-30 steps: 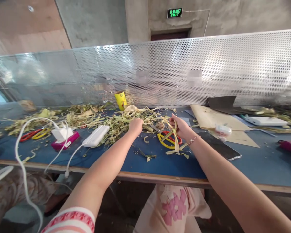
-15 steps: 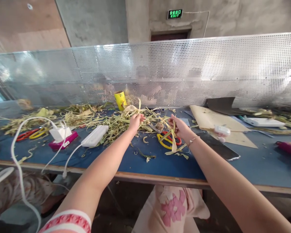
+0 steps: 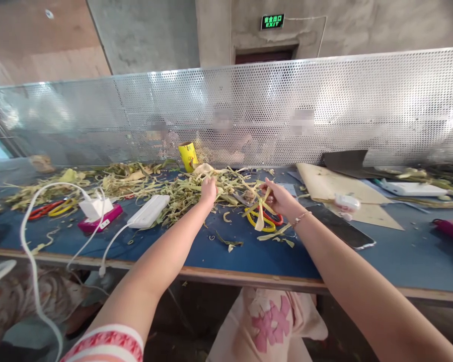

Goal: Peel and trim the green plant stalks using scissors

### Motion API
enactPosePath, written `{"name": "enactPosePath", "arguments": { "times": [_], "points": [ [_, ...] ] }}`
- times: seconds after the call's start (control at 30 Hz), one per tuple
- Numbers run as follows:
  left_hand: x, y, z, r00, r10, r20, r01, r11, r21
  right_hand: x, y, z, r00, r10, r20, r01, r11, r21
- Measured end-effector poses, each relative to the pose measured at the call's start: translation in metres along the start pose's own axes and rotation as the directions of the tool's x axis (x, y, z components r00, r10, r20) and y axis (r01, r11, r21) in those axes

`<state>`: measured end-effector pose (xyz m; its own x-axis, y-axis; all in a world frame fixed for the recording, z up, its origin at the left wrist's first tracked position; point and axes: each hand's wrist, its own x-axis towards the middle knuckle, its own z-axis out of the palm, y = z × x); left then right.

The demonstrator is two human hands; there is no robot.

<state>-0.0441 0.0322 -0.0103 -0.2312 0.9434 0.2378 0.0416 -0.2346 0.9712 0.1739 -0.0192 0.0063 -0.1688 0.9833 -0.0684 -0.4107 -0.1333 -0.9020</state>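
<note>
My left hand (image 3: 209,189) is closed in a fist over the pile of dried leaf strips (image 3: 181,190) on the blue table (image 3: 241,251), gripping some strips. My right hand (image 3: 279,198) is closed on a few pale leaf strips (image 3: 261,211) that hang down from its fingers. Just under that hand lie yellow and red scissors (image 3: 266,220) on the table top.
A white power bank (image 3: 148,210), a charger on a pink box (image 3: 96,213) and white cables sit at the left. Red and yellow scissors (image 3: 49,208), a yellow tube (image 3: 187,155), cardboard (image 3: 335,188), a phone (image 3: 340,229). Perforated metal screen (image 3: 287,110) behind. A person's arm at far left.
My left hand rose with a strip, then came back down onto the pile. The strips in my right hand have shifted and hang shorter.
</note>
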Motion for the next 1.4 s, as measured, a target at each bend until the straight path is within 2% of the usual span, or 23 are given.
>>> {"name": "enactPosePath", "arguments": {
  "times": [0.1,0.27,0.47,0.57,0.7,0.77,0.9,1.03,1.13,1.2,1.27,1.3,1.33,1.4],
  "points": [
    [-0.003,0.0,0.005,0.987,-0.031,-0.16,0.045,0.996,0.082,0.0,0.0,0.001,1.0,-0.017,0.016,0.016,1.0,0.024],
    [-0.007,0.002,0.008,0.992,-0.023,-0.122,0.027,0.999,0.028,0.001,0.002,0.001,0.999,-0.024,0.035,0.023,0.999,0.029],
    [-0.015,0.01,0.012,1.0,-0.01,0.008,0.009,1.0,0.021,-0.004,-0.003,0.008,0.998,-0.063,-0.03,0.066,0.993,0.097],
    [-0.022,0.014,0.015,0.989,0.022,0.145,-0.02,1.0,-0.016,-0.005,-0.004,0.01,0.997,-0.078,-0.026,0.081,0.991,0.104],
    [-0.033,0.018,0.019,0.925,0.052,0.376,-0.093,0.992,0.09,-0.002,-0.001,0.009,0.995,-0.1,0.021,0.098,0.991,0.092],
    [-0.036,0.02,0.021,0.896,0.043,0.442,-0.117,0.983,0.141,0.0,0.001,0.007,0.994,-0.109,0.026,0.107,0.991,0.086],
    [-0.036,0.018,0.023,0.866,0.029,0.5,-0.092,0.991,0.101,0.003,0.002,0.005,0.993,-0.116,0.034,0.112,0.988,0.105],
    [-0.036,0.015,0.027,0.808,0.032,0.588,0.003,0.998,-0.059,0.002,-0.001,0.005,0.994,-0.113,-0.001,0.112,0.983,0.149],
    [-0.042,0.016,0.032,0.804,0.008,0.594,0.029,0.998,-0.053,0.001,-0.001,0.005,0.992,-0.12,-0.025,0.122,0.987,0.103],
    [-0.05,0.018,0.035,0.807,0.008,0.591,-0.071,0.994,0.085,0.001,0.001,0.006,0.99,-0.133,-0.049,0.133,0.991,-0.008],
    [-0.058,0.021,0.038,0.775,0.034,0.631,-0.27,0.921,0.281,0.003,0.004,0.006,0.985,-0.152,-0.082,0.142,0.983,-0.119],
    [-0.062,0.022,0.04,0.741,0.071,0.668,-0.399,0.847,0.352,0.004,0.005,0.005,0.983,-0.154,-0.096,0.139,0.978,-0.153],
    [-0.066,0.023,0.041,0.688,0.098,0.719,-0.514,0.765,0.388,0.006,0.006,0.004,0.982,-0.151,-0.109,0.132,0.977,-0.166],
    [-0.069,0.025,0.042,0.541,0.172,0.823,-0.71,0.618,0.337,0.009,0.007,0.002,0.979,-0.152,-0.138,0.13,0.979,-0.155]
  ]
}}
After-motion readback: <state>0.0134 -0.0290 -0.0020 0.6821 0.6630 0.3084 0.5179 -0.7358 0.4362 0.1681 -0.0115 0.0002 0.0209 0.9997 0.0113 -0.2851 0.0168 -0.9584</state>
